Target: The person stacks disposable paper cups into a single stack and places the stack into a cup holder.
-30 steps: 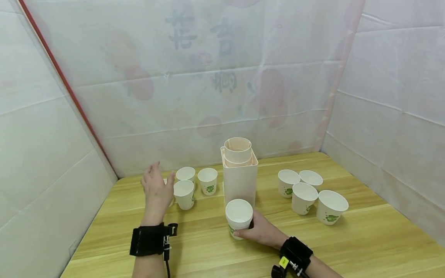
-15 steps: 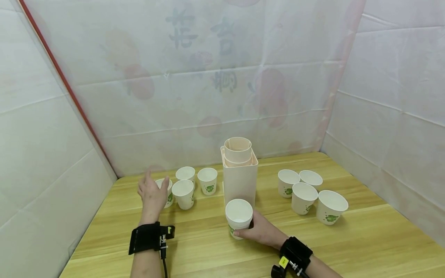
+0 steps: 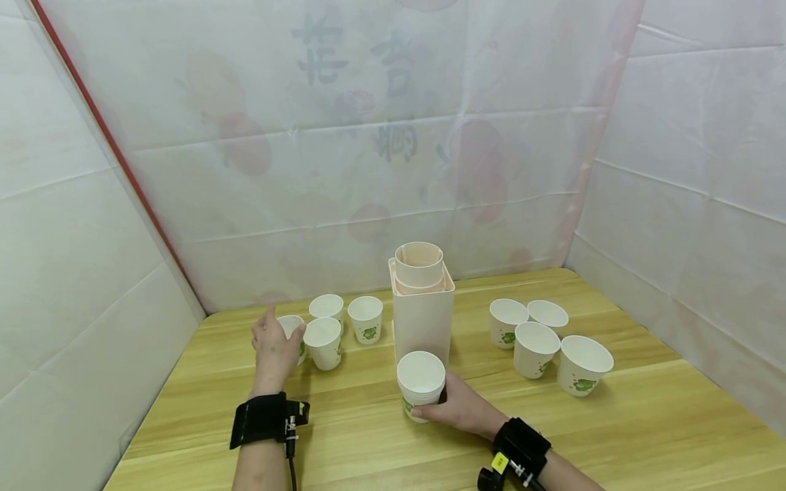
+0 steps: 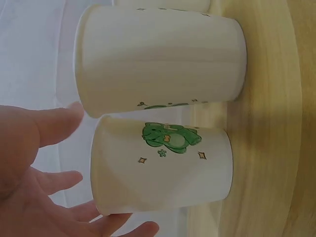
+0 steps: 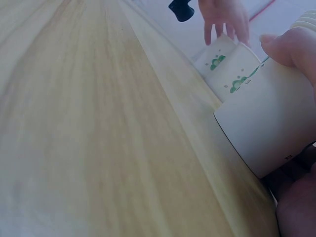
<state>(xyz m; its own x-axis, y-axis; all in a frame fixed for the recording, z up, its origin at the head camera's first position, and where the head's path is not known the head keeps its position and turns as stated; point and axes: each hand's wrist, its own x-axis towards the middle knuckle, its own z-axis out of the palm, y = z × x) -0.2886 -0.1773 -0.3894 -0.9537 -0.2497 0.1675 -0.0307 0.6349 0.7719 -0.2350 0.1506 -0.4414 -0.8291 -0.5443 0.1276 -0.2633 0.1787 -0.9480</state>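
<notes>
- The left grip is unclosed, thumb and fingers spread about the leftmost paper cup, upright on the worktop; closing off-centre could tip so light a cup (whether the fingers touch it is hard to tell).
- The neighbouring cup stands just beside it, so the thumb, near both rims, might catch the wrong one.
- The right grip grasps the nested cup stack; squeezing harder could dent the thin walls and jam the nesting.
- That stack stands before the cream square container; a backward shove might bump it.
</notes>
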